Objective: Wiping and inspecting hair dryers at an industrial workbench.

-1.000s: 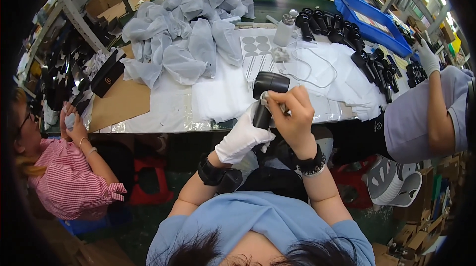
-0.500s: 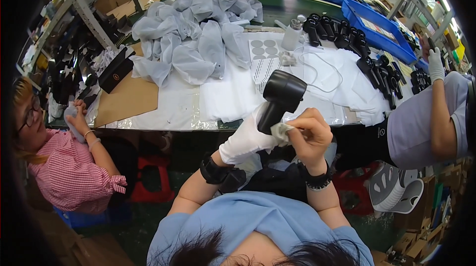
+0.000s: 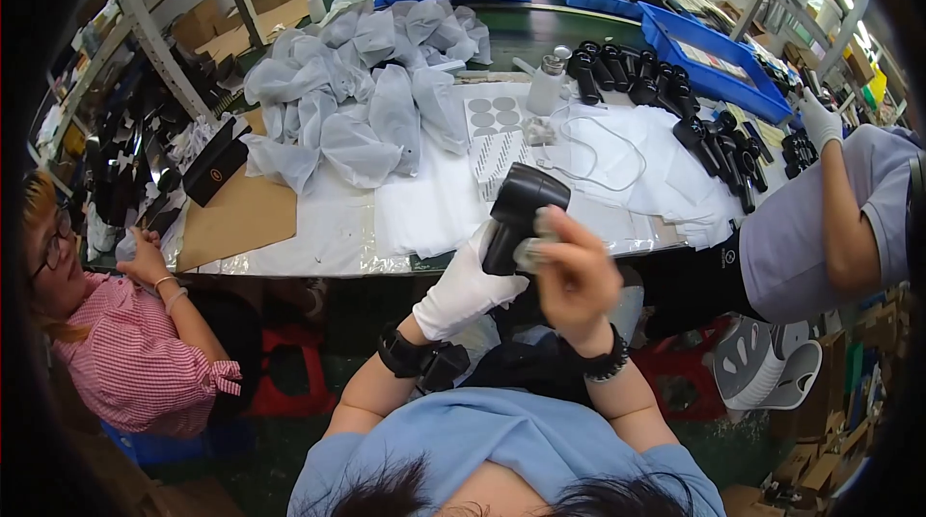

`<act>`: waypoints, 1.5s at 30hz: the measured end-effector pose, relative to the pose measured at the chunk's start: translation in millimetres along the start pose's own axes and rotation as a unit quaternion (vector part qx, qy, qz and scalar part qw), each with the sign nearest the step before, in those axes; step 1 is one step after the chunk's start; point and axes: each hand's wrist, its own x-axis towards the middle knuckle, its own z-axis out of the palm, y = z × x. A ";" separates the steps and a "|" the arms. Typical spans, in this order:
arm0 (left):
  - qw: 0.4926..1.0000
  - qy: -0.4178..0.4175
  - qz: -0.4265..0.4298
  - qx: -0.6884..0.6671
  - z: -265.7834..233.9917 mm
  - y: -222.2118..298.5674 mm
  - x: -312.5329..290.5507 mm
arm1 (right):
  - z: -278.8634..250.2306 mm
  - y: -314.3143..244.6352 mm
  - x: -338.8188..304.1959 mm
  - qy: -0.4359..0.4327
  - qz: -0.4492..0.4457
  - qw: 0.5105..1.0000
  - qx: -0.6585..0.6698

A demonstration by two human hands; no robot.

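A white-gloved left hand (image 3: 468,287) gripped the handle of a matte black plastic hair dryer (image 3: 516,215), held above the near edge of the white-covered workbench (image 3: 318,237), while the bare right hand (image 3: 577,276) pinched a small grey cloth (image 3: 531,249) against its body.

Factory packing bench (image 3: 318,237), parts bins (image 3: 714,73)

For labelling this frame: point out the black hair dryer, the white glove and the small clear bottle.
black hair dryer (image 3: 526,197), head view, on its barrel.
white glove (image 3: 463,287), head view, back of the left hand.
small clear bottle (image 3: 547,88), head view, on its body.
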 end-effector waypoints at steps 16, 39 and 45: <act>0.965 0.062 0.098 0.235 6.5 -19.7 15.8 | -1.1 27.2 70.2 -0.189 0.078 0.971 -0.124; 0.932 -0.038 0.201 0.299 2.0 -49.6 31.1 | -35.3 51.4 51.9 -0.321 0.432 0.711 0.453; 0.956 0.025 0.101 0.273 -3.4 -59.0 34.2 | -18.7 19.1 24.6 -0.254 -0.111 0.932 -0.232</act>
